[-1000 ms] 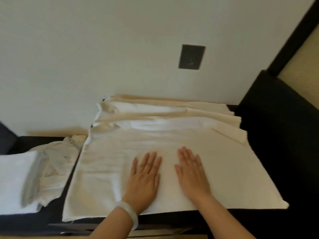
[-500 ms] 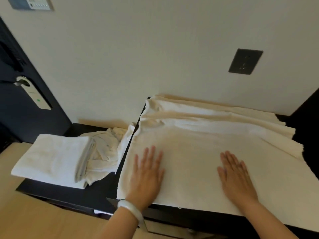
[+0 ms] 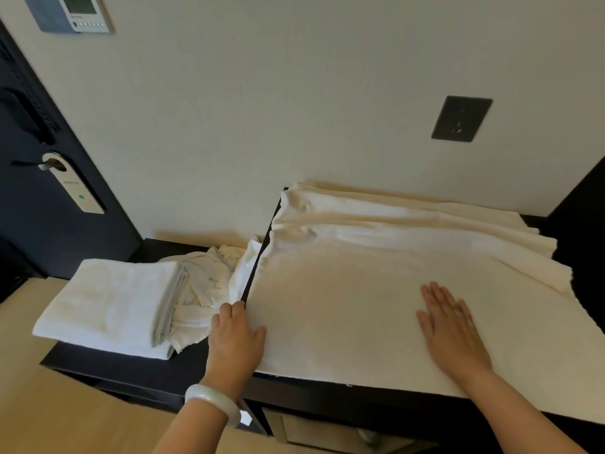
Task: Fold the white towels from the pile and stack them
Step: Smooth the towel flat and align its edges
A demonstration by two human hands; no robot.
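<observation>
Left hand (image 3: pixel 234 335) curls its fingers over the near-left edge of the spread towel (image 3: pixel 343 306), thumb on top, pinching that edge. Right hand (image 3: pixel 451 329) lies flat on the same towel toward its right side, fingers straight and a little apart. The towel covers the higher part of the desk (image 3: pixel 176 368), and its far side is bunched in long ridges against the wall.

It looks to me like the first fold, with the left edge about to be carried over to the right. Done well, the flat hand pins the cloth so it cannot slide. The lifted edge should travel low and land square on the opposite edge. Those far ridges want smoothing first, or they get folded in as creases.

I count one towel spread open, though the ridges may hide further layers. Just beside its left edge sits one crumpled pile (image 3: pixel 206 283); how many towels are in it I cannot tell. Left of that is one folded stack (image 3: pixel 108 306), its layers too blurred to number. There are two hands, and one pale bangle (image 3: pixel 212 403) on the left wrist.
</observation>
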